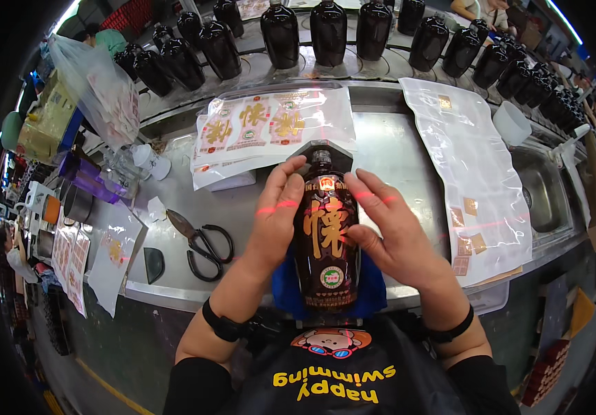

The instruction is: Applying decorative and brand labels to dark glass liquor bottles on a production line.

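Observation:
A dark brown glossy bottle [325,263] lies in front of me, neck pointing away, with a large gold character, a small red emblem and a round green-and-white mark on it. Its lower part rests over a blue cloth [374,287]. My left hand [280,200] cups the left side near the shoulder, fingers together and curved. On the right side, my right hand [391,228] lies against the glass, its thumb beside the gold character and its fingers toward the neck. Red light lines cross both hands. The undersides of my fingers are hidden.
Printed label sheets [270,124] lie beyond the bottle. A long white backing sheet [471,173] with a few gold pieces is at right, beside a sink [547,197]. Black-handled scissors [204,245] and a dark scraper [153,265] lie left. Dark bottles [329,34] line the back conveyor.

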Available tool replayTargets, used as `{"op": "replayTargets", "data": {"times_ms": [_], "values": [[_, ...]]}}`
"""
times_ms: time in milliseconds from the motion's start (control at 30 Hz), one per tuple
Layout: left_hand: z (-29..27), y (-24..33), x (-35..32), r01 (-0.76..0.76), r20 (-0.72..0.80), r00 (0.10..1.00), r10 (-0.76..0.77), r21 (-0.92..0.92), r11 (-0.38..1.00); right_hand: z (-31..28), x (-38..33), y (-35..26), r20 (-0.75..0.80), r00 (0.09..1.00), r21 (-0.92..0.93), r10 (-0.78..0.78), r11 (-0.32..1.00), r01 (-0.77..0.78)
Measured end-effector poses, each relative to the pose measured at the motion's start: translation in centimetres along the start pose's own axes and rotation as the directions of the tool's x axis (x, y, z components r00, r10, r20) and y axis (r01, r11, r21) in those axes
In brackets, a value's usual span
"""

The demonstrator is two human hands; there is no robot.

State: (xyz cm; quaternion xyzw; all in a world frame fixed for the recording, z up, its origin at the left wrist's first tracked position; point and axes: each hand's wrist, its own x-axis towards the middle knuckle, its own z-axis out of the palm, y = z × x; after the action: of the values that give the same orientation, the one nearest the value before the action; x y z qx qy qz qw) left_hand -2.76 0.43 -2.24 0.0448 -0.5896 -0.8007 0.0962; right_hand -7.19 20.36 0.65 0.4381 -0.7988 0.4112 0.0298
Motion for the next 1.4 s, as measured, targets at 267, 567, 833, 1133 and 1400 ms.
{"op": "replayTargets", "data": {"times_ms": [267,567,833,1133,1400], "values": [[-0.2,3.4,-0.6,-0.251,0.178,0.968,0.177,0.674,0.695,-2.4,2.6,1.9,0.068,0.997,-0.065,0.027,0.998,-0.022],[-0.4,3.7,0.1,-0.154,0.223,0.971,0.09,0.29,0.945,-1.2,4.5,1.7,0.048,0.998,0.119,-0.046,0.992,0.04],[-1.0,3.2,0.5,-0.313,0.195,0.95,0.245,0.534,0.785,-1.1,4.7,0.9,-0.014,0.999,0.146,-0.049,0.988,0.051],[-0.1,3.5,0.3,-0.219,0.119,0.976,0.184,0.473,0.853,-0.3,4.9,1.3,-0.032,0.999,0.14,0.031,0.99,-0.026],[0.4,3.9,0.0,-0.239,0.102,0.97,0.221,0.568,0.787,-0.5,4.6,1.1,-0.057,0.998,0.15,0.023,0.989,-0.014]]}}
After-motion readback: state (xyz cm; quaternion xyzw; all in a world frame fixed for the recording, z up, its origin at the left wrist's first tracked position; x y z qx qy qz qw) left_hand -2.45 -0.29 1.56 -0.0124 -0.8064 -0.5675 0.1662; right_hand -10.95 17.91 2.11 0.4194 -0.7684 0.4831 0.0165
